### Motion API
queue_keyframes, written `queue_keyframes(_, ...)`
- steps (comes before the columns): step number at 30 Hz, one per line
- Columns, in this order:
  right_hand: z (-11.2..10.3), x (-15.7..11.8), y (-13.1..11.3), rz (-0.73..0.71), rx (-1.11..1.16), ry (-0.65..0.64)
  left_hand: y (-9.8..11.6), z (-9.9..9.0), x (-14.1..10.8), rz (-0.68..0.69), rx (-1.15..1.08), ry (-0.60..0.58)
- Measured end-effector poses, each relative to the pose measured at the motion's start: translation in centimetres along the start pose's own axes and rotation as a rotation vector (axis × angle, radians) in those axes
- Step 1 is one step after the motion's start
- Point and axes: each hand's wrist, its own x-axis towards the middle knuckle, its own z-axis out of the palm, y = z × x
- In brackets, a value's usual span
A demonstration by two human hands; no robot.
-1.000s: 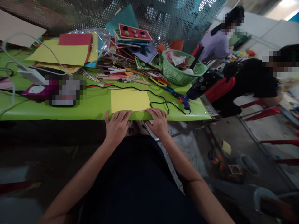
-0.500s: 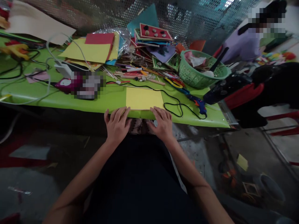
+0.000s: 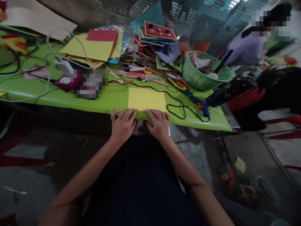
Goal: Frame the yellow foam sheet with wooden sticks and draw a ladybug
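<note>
Yellow sheet (image 3: 147, 99), the landmark here, lies flat on green worktop (image 3: 113, 102), near edge almost at worktop's front lip. L hand (image 3: 123, 125) at sheet's near-L corner, R hand (image 3: 158, 124) along R part of its near edge. Fingers of both bent slightly & resting on/over that edge, not clenched; thumbs hang down on near side. Can't tell if anything's pinched under them.

Progress (judged): early-ish. Sheet is down & roughly square to the lip; a thin strip (image 3: 142, 110) seems to run along its near edge, approx. btwn the hands, so that side looks done or in hand. Can't tell if it's stuck. Thin stick (image 3: 143, 87) lies just past sheet's far edge, attachment unclear. No strip visible on L/R sides, nothing on the face, so those look untouched. For comparison, framed red panel w/ stones (image 3: 160, 30), far side of sheet on a pile, looks much further along.

Edges/room: most room is L of sheet, plain green up to the pixelated item (image 3: 90, 84). R of sheet is tight: black cable (image 3: 182, 102) skirts far-R corner & loops just beside R edge; blue glue gun (image 3: 202, 108) further R. Beyond sheet: loose sticks, yellow-handled scissors (image 3: 177, 84) far-R, green basket (image 3: 199, 80) past those. Near side: almost no margin, lip drops off right under the palms; sliding sheet nearer would risk overhang.
</note>
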Motion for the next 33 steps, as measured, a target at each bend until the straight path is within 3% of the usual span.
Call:
queue_keyframes(9,-0.9,0.0,0.3,-0.029,0.049,-0.036,0.0,-0.3,0.3,0.001,-0.009,-0.007)
queue_keyframes(15,-2.1,-1.7,3.6,0.092,0.008,0.109,1.3,-0.3,1.1,0.019,-0.038,-0.02)
queue_keyframes(19,-2.4,-2.8,5.2,0.127,-0.022,0.114,2.6,0.1,1.9,0.065,-0.038,-0.068)
queue_keyframes(27,-1.8,-3.2,5.1,0.165,-0.016,0.068,3.3,1.2,2.2,0.059,-0.108,-0.125)
queue_keyframes(33,-1.8,-3.3,5.0,0.156,-0.005,0.096,3.4,0.9,1.8,0.055,-0.094,-0.126)
